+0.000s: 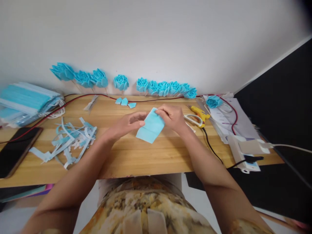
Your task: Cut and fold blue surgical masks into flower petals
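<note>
A light blue piece of face mask fabric, roughly rectangular with a faint crease, is held tilted above the wooden table. My right hand pinches its upper right edge between thumb and fingers. At the left edge is my left hand, loosely curled, its thumb tip on the fabric and its fingertips partly hidden at the edge. Behind my hands lie three small cut blue petals. To the right of my right hand rest white-handled scissors and a yellow glue gun.
Blue fabric flowers on sticks line the wall; another flower lies on papers at right. Cut strips, stacked masks and a phone occupy the left. A power strip with cables sits at the right edge.
</note>
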`<state>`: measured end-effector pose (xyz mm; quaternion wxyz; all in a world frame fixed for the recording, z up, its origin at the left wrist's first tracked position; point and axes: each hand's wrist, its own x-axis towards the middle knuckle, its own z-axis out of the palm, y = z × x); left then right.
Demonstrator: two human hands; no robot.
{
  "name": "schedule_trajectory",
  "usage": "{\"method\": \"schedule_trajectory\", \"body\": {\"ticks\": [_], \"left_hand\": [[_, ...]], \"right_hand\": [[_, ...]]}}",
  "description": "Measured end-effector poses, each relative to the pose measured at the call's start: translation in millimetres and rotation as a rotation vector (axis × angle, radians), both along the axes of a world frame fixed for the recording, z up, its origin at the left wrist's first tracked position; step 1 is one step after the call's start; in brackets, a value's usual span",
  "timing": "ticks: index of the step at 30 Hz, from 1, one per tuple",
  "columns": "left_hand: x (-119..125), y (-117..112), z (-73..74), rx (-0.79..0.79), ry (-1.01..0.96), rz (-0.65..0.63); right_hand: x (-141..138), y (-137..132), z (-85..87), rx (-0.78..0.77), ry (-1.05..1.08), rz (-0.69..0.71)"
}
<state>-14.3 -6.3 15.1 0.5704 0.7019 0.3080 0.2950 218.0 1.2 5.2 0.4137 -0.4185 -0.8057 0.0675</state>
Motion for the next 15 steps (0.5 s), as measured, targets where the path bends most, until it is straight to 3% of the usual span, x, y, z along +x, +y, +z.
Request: {"method": "schedule_trajectory", "body": {"ticks": [5, 8, 10, 15], "left_hand": [[9, -5, -7.3, -0.035, 0.009, 0.067], [18, -9, -18.5, -0.018, -0.005, 0.187], [21, -9, -22.9, -0.029, -0.079, 0.292], [17, -3, -24.6, -0.13, -0.437, 0.522]], "right_hand": [[-12, -10, -1.6, 0.129, -0.196, 0.021], [-20, -14, -0.5, 0.07, -0.207, 0.009], [-25, -16, 1.2, -0.052, -0.113, -0.003], [-35, -13, -1.2, -0.545, 0.329, 0.064]]}}
